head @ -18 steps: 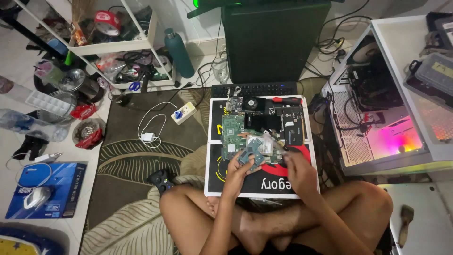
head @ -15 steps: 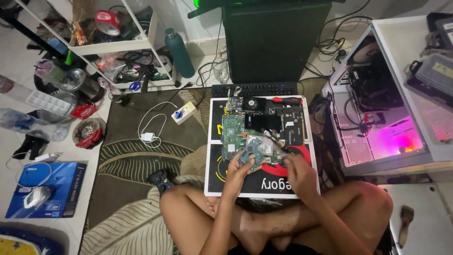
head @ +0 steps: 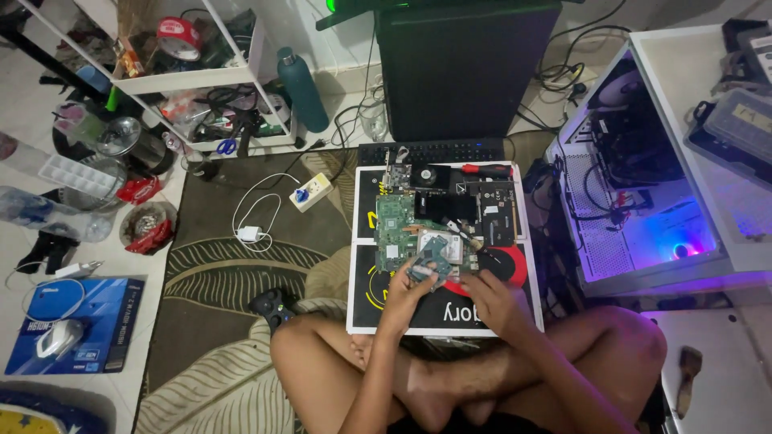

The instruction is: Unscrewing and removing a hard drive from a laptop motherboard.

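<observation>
On the black-and-white work mat (head: 370, 309) laid across a leaf-patterned rug, a person sits cross-legged and works over a stripped-down laptop. The left hand (head: 406, 293) is closed around a small grey-blue rectangular part with a circuit face (head: 428, 269), thumb and fingers pinching its near edge and tilting it up off the mat; it looks like a slim drive or small board, though it is too small to tell which. That part sits at the top of the grip, just beside the green laptop mainboard (head: 396, 229) and nearly touching a pale square module (head: 449, 247) beyond it. The right hand (head: 494, 301) rests on the mat a little to the right, fingers curled towards the part; whether it holds a thin tool I cannot tell. A sound way to handle such a part, I judge, is by its edges only, kept level and steady, with fingers off the contacts and the other hand bracing nearby. A red-handled screwdriver (head: 486, 170) lies at the far edge of the mat, near a black keyboard (head: 434, 151).
</observation>
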